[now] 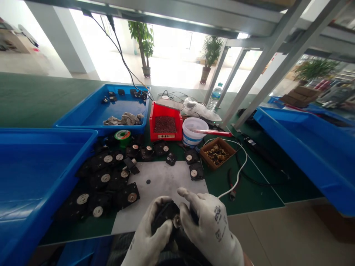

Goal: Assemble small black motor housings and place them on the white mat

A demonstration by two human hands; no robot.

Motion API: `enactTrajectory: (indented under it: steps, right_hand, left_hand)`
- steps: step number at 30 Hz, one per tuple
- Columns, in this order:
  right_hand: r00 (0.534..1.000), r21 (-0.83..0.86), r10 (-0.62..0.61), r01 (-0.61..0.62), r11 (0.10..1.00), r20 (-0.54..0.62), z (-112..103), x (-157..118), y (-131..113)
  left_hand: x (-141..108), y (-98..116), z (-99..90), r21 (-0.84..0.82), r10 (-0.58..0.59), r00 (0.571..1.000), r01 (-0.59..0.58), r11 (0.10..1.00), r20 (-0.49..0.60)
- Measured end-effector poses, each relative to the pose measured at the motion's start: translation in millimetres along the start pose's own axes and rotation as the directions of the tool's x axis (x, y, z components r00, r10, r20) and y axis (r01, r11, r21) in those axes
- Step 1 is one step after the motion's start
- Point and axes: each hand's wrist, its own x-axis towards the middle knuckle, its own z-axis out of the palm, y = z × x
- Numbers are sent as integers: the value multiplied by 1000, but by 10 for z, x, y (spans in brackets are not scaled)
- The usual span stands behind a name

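Note:
Both hands wear white gloves and are close together at the table's front edge. My left hand (pixel 155 229) is wrapped round a black housing (pixel 165 213) that has a round metal disc on it. My right hand (pixel 208 223) grips the same housing from the right, thumb by the disc and index finger stretched out above. Its other fingers are partly hidden. Beyond the hands lies a white sheet (pixel 166 181) with a small black disc (pixel 148 181) on it. Similar black housings (pixel 105 179) with metal discs crowd the left side, and two more (pixel 196 171) lie at the sheet's right edge.
Blue trays stand at left (pixel 27 162), back left (pixel 83 112) and right (pixel 305 147). Further back are a red bin (pixel 165 136) of dark granules, a white tub (pixel 191 138), a solder spool (pixel 122 136) and a box of brass parts (pixel 217 153). Pliers (pixel 232 184) and a white cable (pixel 245 159) lie right.

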Motion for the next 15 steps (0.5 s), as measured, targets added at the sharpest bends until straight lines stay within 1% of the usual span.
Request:
enactTrajectory:
  steps: [3, 5, 11, 13, 15]
  right_hand:
    - [1000, -16, -1, 1, 1000, -18, 32, 24, 33]
    - [999, -22, 19, -20, 1000, -37, 67, 50, 64]
    - [996, -59, 57, -61, 996, -67, 233, 122, 174]
    - [996, -60, 56, -60, 996, -67, 298, 113, 188]
    - [992, -87, 72, -81, 993, -107, 352, 83, 192]
  left_hand:
    - [93, 11, 9, 93, 104, 992, -97, 991, -73]
    - [181, 25, 20, 113, 151, 985, -142, 983, -77]
    - [442, 0, 39, 131, 199, 974, -184, 974, -110]
    - [496, -45, 5, 149, 212, 970, -193, 970, -122]
    - [534, -100, -52, 164, 204, 971, -183, 969, -123]
